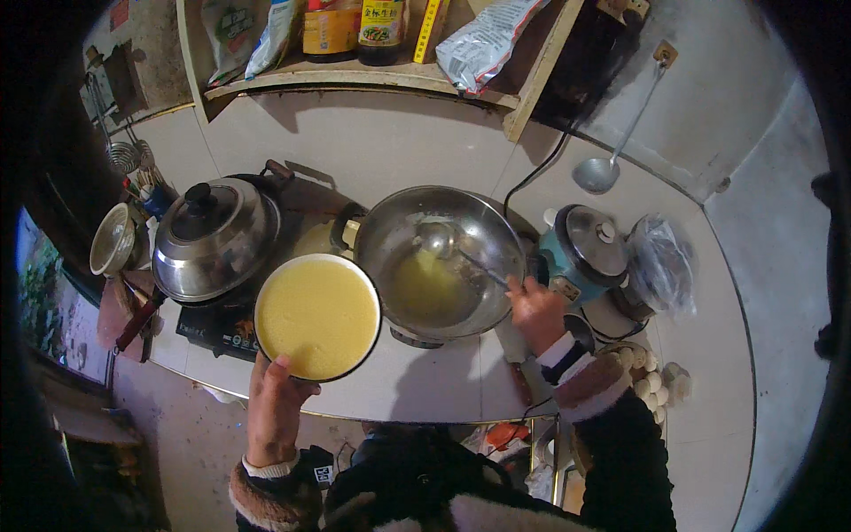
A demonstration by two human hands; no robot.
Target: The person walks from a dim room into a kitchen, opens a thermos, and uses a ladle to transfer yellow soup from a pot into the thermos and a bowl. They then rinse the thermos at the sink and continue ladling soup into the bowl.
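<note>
My left hand grips the near rim of a bowl with smooth yellow liquid in it, held left of the wok and partly in front of the induction cooker. With my right hand I hold the dark handle of a metal ladle. The ladle's round head is inside the steel wok, near its far side. Below the ladle head, a patch of yellow liquid lies in the wok's bottom. The wok's left handle shows beyond the bowl.
A lidded pan sits on an induction cooker at the left. Right of the wok are a teal rice cooker and eggs. Another ladle hangs on the wall. A shelf above holds bottles and bags.
</note>
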